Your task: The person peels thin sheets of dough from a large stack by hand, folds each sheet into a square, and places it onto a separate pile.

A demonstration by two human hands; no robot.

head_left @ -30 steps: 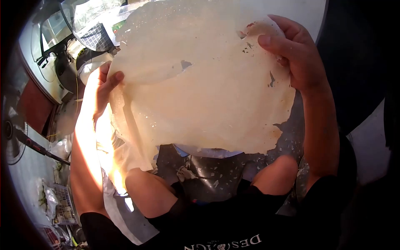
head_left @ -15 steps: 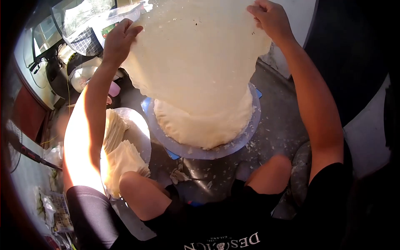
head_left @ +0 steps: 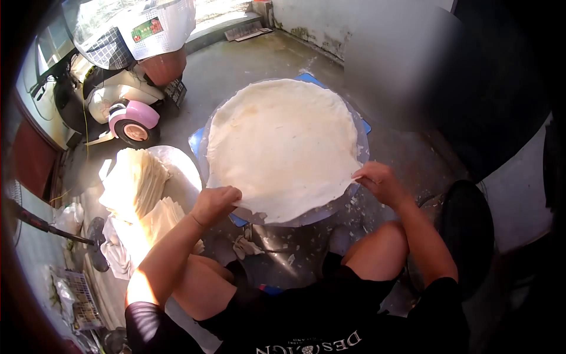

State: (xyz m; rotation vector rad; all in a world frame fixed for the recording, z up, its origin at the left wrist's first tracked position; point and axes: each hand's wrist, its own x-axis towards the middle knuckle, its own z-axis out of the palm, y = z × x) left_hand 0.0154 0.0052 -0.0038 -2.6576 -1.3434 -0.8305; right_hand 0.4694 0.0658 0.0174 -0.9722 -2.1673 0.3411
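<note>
A large, thin, pale dough sheet [head_left: 283, 141] lies spread over a round pile on a translucent round board [head_left: 312, 217]. The board rests on something blue [head_left: 196, 143], whose corners stick out around it. My left hand [head_left: 217, 205] is closed, pinching the sheet's near-left edge. At the near-right edge, my right hand [head_left: 379, 182] pinches a corner that is pulled slightly outward. The pile underneath is covered by the sheet. To the left, folded stacks of thin pale sheets [head_left: 134, 184] sit on a round white tray [head_left: 187, 171].
A scooter with a pink fender [head_left: 141, 112] and a white basket [head_left: 156, 29] stands at the upper left. A dark round seat [head_left: 466, 236] is on my right. Pale flakes and a crumpled scrap [head_left: 246, 246] lie on the floor. A wire crate [head_left: 82, 298] is at lower left.
Both hands have come down and toward me. The sheet, earlier held up with its far part raised, now lies flat over the pile, still held at its near edge.
</note>
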